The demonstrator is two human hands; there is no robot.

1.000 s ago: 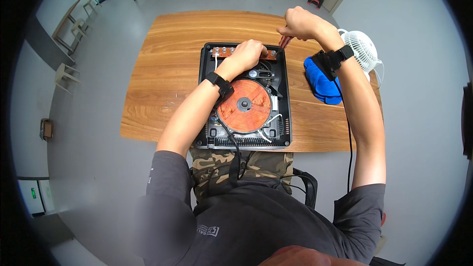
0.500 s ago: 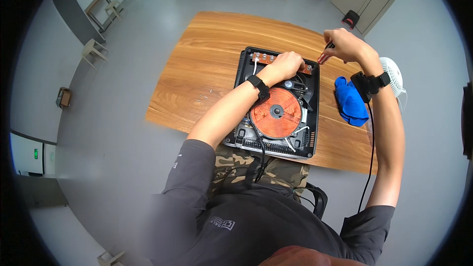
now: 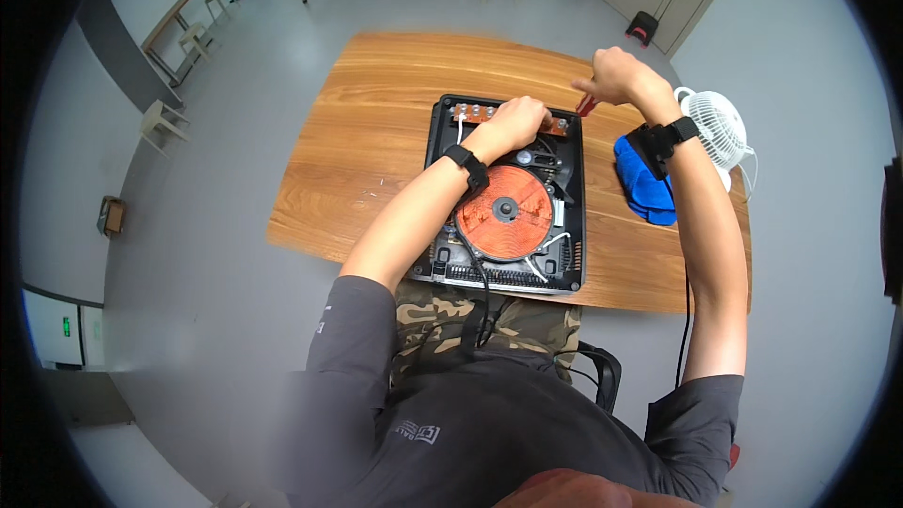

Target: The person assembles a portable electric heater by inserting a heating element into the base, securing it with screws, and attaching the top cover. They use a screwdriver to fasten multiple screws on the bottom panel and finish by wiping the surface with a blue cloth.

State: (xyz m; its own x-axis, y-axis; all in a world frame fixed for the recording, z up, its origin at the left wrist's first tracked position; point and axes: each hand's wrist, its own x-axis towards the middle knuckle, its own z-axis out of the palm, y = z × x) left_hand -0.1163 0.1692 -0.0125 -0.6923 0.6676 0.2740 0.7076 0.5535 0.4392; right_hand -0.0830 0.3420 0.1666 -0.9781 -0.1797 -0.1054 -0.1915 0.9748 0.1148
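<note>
An opened induction cooker base (image 3: 578,254) lies on the wooden table in front of me, its round copper-coloured coil (image 3: 508,226) exposed. An orange-brown circuit board (image 3: 475,114) runs along its far edge. My left hand (image 3: 517,124) rests over this board, fingers curled down together; their tips are hidden, so what they grip cannot be made out. Just beyond the far right corner, my right hand (image 3: 621,78) is closed round a red-handled screwdriver (image 3: 587,106) slanting down toward that corner. Its tip is too small to see.
A blue cloth (image 3: 644,190) lies right of the cooker, near my right forearm. Behind it stands a white fan (image 3: 717,127). Small pale bits (image 3: 371,193) lie on the table (image 3: 329,150) at left. A black cable hangs from my right wrist.
The whole view has shifted, so the table and cooker sit further left. My right hand has turned over the corner, showing more of the red handle. My left hand stays on the board.
</note>
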